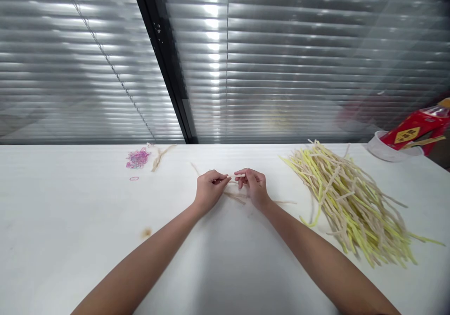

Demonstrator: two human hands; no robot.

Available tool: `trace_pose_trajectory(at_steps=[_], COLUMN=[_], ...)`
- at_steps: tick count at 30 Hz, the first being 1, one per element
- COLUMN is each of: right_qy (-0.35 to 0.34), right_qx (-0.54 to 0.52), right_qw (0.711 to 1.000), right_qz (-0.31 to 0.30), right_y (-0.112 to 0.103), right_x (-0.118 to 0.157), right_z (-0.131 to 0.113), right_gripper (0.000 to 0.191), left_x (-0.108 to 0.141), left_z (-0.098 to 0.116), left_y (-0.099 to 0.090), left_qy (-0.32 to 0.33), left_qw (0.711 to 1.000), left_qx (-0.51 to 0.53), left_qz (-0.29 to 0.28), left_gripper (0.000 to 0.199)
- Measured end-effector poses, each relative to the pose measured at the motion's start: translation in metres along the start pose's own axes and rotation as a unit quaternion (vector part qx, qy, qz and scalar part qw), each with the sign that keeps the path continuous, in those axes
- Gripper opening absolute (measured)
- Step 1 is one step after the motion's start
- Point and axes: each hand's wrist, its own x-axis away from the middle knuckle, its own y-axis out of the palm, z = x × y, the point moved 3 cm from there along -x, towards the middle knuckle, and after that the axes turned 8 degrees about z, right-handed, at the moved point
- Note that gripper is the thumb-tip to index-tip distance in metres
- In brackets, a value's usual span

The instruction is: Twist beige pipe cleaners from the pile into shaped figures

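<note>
My left hand (210,191) is closed in a pinch on a beige fuzzy stem, like a pipe cleaner, whose end sticks up behind the hand. Just to its right, my right hand (256,187) has thumb and index finger pinched together at a short pale end; its other fingers curl below. A small gap separates the two sets of fingertips. Beneath them on the table lie more beige stems (235,196), one reaching out to the right past my wrist. My fingers hide most of what they grip.
A large heap of yellow and beige stems (346,198) lies on the white table (87,249) at right. Behind it are a clear plastic tub (381,152) and a red bottle (418,126). Small pink-purple bands (138,158) and a beige bundle (161,158) lie back left, before window blinds.
</note>
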Motion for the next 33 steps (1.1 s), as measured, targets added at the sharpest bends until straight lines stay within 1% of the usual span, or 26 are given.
trace_pose_trajectory(at_steps=[2, 5, 8, 10, 14, 19, 23, 26, 29, 33], right_qy=[0.01, 0.025, 0.044, 0.061, 0.104, 0.136, 0.133, 0.126, 0.118, 0.113], right_qx=[0.011, 0.023, 0.015, 0.004, 0.021, 0.068, 0.104, 0.125, 0.125, 0.09], right_qw=[0.999, 0.995, 0.991, 0.989, 0.983, 0.976, 0.966, 0.961, 0.965, 0.974], right_qz=[-0.038, -0.096, -0.126, -0.135, -0.153, -0.156, -0.194, -0.213, -0.199, -0.175], right_y=[0.002, 0.005, 0.009, 0.01, 0.011, 0.011, 0.012, 0.012, 0.011, 0.008], right_x=[0.001, 0.003, 0.004, 0.005, 0.005, 0.004, 0.005, 0.005, 0.003, -0.003], right_z=[-0.002, -0.003, -0.001, 0.001, 0.003, 0.005, 0.003, 0.003, 0.003, 0.003], right_gripper=[0.035, 0.026, 0.017, 0.018, 0.032, 0.03, 0.023, 0.024, 0.024, 0.023], left_x=[-0.001, -0.002, -0.002, -0.001, 0.0, 0.001, 0.002, 0.002, 0.001, 0.001], left_z=[-0.003, -0.006, -0.007, -0.008, -0.01, -0.013, -0.012, -0.01, -0.008, -0.008], left_y=[-0.001, -0.002, -0.004, -0.005, -0.005, -0.004, -0.003, -0.003, -0.004, -0.004], left_qy=[-0.02, -0.046, -0.077, -0.095, -0.107, -0.112, -0.114, -0.107, -0.093, -0.088], left_qw=[1.0, 0.998, 0.995, 0.993, 0.987, 0.978, 0.972, 0.971, 0.974, 0.974], left_qx=[0.012, 0.023, 0.039, 0.054, 0.098, 0.154, 0.181, 0.191, 0.185, 0.19], left_qz=[0.01, 0.026, 0.042, 0.053, 0.074, 0.086, 0.093, 0.093, 0.09, 0.092], left_gripper=[0.01, 0.01, 0.01, 0.011, 0.01, 0.008, 0.007, 0.006, 0.004, 0.004])
